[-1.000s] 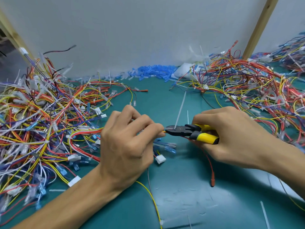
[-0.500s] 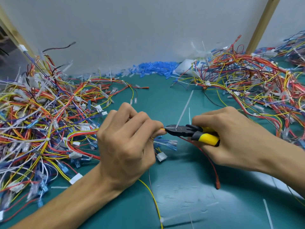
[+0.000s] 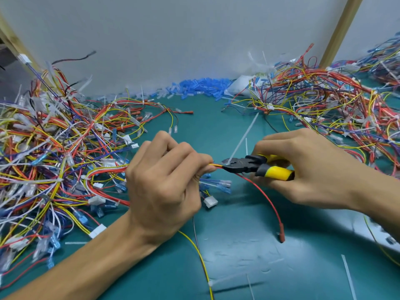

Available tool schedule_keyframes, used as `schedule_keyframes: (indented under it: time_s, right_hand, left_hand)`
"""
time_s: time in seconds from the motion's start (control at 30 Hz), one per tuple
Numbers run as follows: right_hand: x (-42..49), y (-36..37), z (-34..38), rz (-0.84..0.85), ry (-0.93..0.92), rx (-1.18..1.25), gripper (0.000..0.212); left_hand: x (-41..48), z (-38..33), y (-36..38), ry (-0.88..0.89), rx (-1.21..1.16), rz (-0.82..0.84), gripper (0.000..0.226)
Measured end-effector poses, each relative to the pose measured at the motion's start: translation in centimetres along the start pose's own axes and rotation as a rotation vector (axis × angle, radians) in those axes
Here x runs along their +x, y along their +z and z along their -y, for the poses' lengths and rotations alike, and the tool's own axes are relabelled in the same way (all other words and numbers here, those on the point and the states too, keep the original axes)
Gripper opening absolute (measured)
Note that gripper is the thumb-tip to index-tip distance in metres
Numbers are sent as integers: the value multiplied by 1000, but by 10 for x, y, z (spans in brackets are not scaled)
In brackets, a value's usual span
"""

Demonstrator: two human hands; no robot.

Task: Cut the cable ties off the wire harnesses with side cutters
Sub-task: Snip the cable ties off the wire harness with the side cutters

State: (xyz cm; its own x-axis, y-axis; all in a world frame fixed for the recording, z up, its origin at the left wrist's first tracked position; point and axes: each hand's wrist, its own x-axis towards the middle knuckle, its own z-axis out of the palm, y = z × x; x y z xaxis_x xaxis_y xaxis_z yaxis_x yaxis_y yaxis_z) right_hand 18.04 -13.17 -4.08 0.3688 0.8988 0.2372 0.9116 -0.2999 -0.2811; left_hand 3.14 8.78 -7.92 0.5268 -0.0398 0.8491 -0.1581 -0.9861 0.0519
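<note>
Little moved since half-second back: side cutters [image 3: 244, 166] nose at cable tie [image 3: 242, 139] base. Left hand [image 3: 164, 187] grip pinches wire harness [image 3: 106, 171] above surface [image 3: 238, 252]; right hand [image 3: 313, 169] grip wraps handles, jaws nearly shut. Your risk: blades nick wires (tie hugs them).

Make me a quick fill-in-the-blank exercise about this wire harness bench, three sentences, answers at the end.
1. The right hand grips side cutters with black and ____ handles.
2. The left hand pinches the harness wires beside a ____ cable tie whose tail sticks up.
3. Against the back wall lies a heap of small ____ sleeves.

Answers: yellow, white, blue.
</note>
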Motion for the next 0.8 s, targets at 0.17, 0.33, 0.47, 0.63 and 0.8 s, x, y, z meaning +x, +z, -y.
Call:
schedule_keyframes:
  time_s: [0.17,0.33,0.47,0.63,0.8]
  right_hand:
    - [1,6,5,-15,-9,33,25]
    - [2,11,6,-26,-42,58,35]
    - [2,11,5,-36,0,43,37]
    - [2,10,3,-237,-24,-209,19]
    - [2,11,9,-463,-76,-486,3]
  left_hand:
    - [-1,-1,0,18,-6,-19,21]
    - [-1,0,1,23,-13,-30,24]
    - [-1,-2,0,20,-28,-5,22]
    - [1,-2,4,-126,-236,200,23]
    - [-1,2,2,-362,-573,410,35]
